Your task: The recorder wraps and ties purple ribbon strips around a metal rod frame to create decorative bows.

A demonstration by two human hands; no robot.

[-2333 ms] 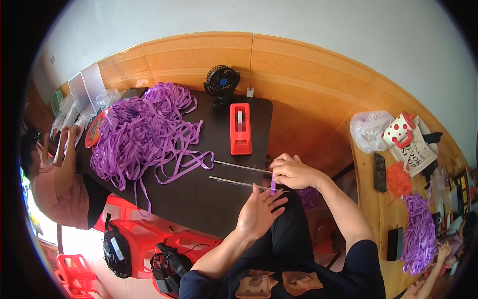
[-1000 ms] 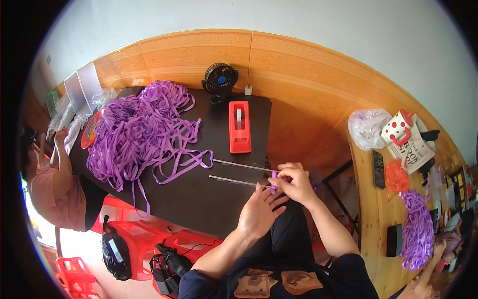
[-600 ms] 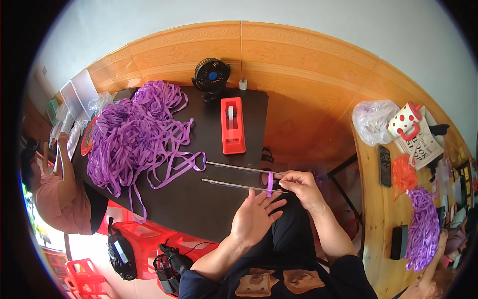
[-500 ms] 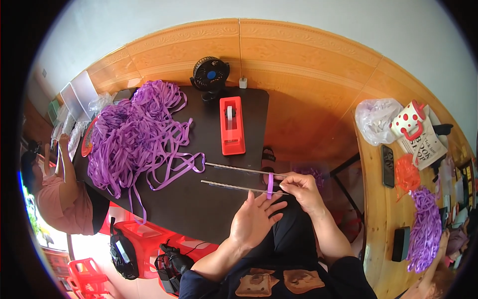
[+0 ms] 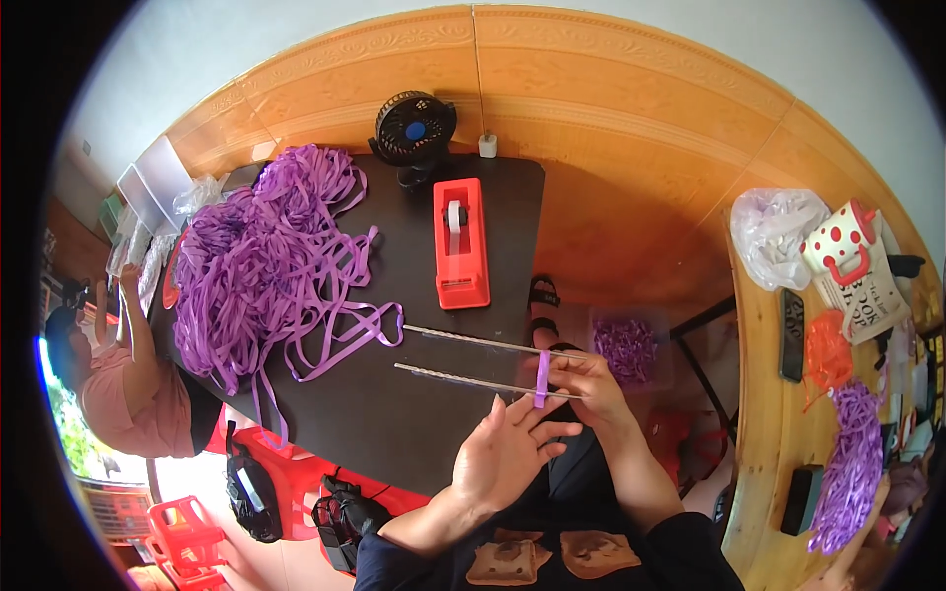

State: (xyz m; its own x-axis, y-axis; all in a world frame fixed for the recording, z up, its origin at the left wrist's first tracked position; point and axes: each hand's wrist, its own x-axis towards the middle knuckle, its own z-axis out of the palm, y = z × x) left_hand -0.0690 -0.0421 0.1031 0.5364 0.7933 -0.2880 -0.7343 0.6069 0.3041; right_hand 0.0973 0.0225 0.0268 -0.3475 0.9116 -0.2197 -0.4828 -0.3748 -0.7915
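Observation:
Two thin twisted metal rods (image 5: 463, 377) lie side by side over the dark table's edge, with a gap between them. Near their right ends a short purple ribbon band (image 5: 542, 379) spans both. My right hand (image 5: 591, 386) is closed at those ends, fingertips against the band; exactly how it grips is partly hidden. Palm up, my left hand (image 5: 512, 443) has its fingers apart, the tips beside the lower rod and band. From a big heap of purple ribbon (image 5: 266, 266), a loose strand runs to the upper rod's far tip.
A red tape dispenser (image 5: 461, 246) and black fan (image 5: 414, 133) stand on the dark table (image 5: 394, 433). A clear box of purple pieces (image 5: 631, 350) is below, right. The wooden table (image 5: 754, 443) holds a spotted mug (image 5: 838, 241), phone and ribbon bundle. Another person (image 5: 138, 394) is at left.
The view has shifted slightly, bringing the box of purple pieces into sight. My right fingers have moved up to the purple band; my left hand stays open beneath the rods.

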